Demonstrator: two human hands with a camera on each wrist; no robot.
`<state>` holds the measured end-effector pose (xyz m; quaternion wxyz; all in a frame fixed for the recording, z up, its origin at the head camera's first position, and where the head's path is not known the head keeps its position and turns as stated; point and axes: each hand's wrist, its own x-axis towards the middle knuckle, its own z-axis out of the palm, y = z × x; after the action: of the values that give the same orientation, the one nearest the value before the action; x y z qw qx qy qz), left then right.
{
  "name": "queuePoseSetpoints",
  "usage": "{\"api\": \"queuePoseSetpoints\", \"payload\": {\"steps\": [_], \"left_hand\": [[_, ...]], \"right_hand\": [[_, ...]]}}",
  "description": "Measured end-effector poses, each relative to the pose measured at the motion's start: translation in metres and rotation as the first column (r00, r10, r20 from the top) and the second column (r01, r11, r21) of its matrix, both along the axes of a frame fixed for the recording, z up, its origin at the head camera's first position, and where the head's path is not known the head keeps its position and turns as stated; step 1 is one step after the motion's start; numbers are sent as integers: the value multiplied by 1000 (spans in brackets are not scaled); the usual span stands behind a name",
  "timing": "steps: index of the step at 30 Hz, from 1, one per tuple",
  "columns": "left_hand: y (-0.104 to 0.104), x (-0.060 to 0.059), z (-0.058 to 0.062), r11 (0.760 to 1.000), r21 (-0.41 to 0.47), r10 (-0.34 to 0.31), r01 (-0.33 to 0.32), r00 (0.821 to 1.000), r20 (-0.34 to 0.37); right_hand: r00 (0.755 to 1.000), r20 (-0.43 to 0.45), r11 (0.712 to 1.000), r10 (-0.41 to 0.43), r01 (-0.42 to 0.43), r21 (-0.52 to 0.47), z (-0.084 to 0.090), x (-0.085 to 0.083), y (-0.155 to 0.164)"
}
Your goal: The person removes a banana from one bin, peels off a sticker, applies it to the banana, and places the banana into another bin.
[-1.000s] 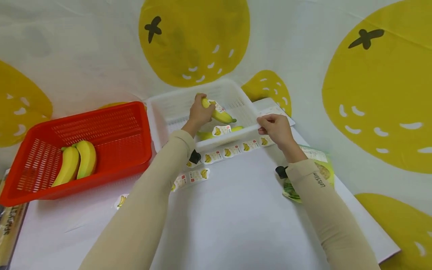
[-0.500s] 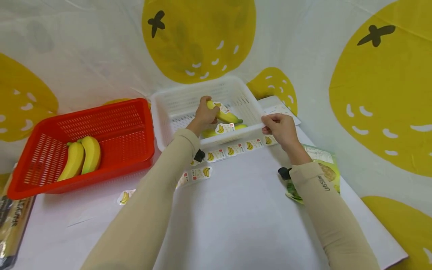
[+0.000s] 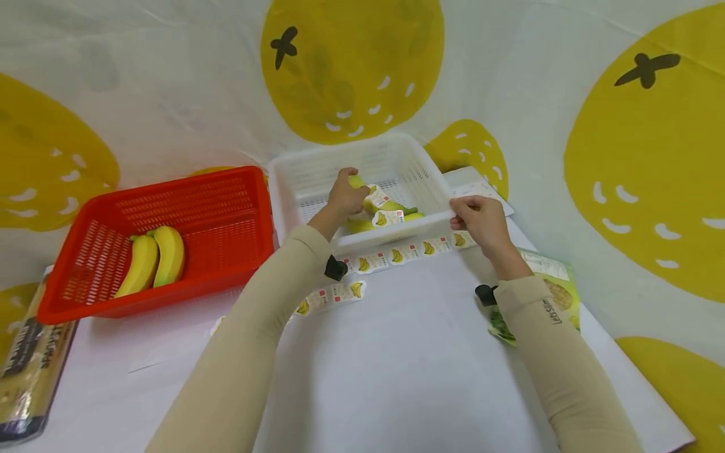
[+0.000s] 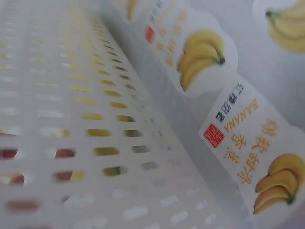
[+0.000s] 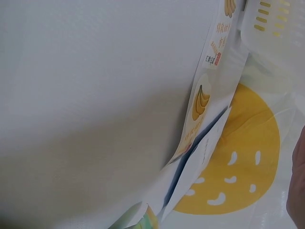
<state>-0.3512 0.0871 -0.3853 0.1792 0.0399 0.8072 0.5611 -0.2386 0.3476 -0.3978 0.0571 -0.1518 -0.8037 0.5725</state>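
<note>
My left hand (image 3: 344, 196) reaches into the white basket (image 3: 391, 234), its thumb and fingers around one end of a banana (image 3: 391, 204) with a banana-print sticker on it. A second stickered banana (image 3: 416, 216) lies along the basket's near side. In the left wrist view the slotted wall of the white basket (image 4: 95, 143) blocks most of that hand. At the basket's right near corner my right hand (image 3: 480, 220) pinches the rim between thumb and fingers. Only a piece of the right hand (image 5: 297, 186) shows at the edge of the right wrist view.
A red basket (image 3: 226, 217) holding two bananas (image 3: 153, 261) stands on the left. Banana sticker strips (image 3: 396, 253) lie in front of the white basket. A green and yellow packet (image 3: 557, 286) sits under the right forearm, and a spaghetti pack (image 3: 36, 358) lies far left.
The held banana has gone down closer to the other one in the white basket, with my left hand following it. The right hand stays at the rim; the view has shifted slightly left.
</note>
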Motion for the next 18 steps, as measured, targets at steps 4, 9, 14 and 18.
{"api": "queuePoseSetpoints", "payload": {"steps": [4, 9, 14, 18], "left_hand": [[-24, 34, 32, 996, 88, 5, 6, 992, -123], [-72, 110, 65, 970, 242, 32, 32, 966, -256], [-154, 180, 64, 952, 259, 265, -162, 862, -433], [-230, 194, 50, 760, 326, 649, -562, 628, -430]], "right_hand": [[999, 7, 999, 42, -42, 23, 1, -10, 6], [996, 31, 994, 79, -81, 69, 3, -17, 22], [994, 67, 991, 90, -96, 90, 1, -20, 44], [994, 84, 993, 70, -78, 89, 1, -18, 66]]}}
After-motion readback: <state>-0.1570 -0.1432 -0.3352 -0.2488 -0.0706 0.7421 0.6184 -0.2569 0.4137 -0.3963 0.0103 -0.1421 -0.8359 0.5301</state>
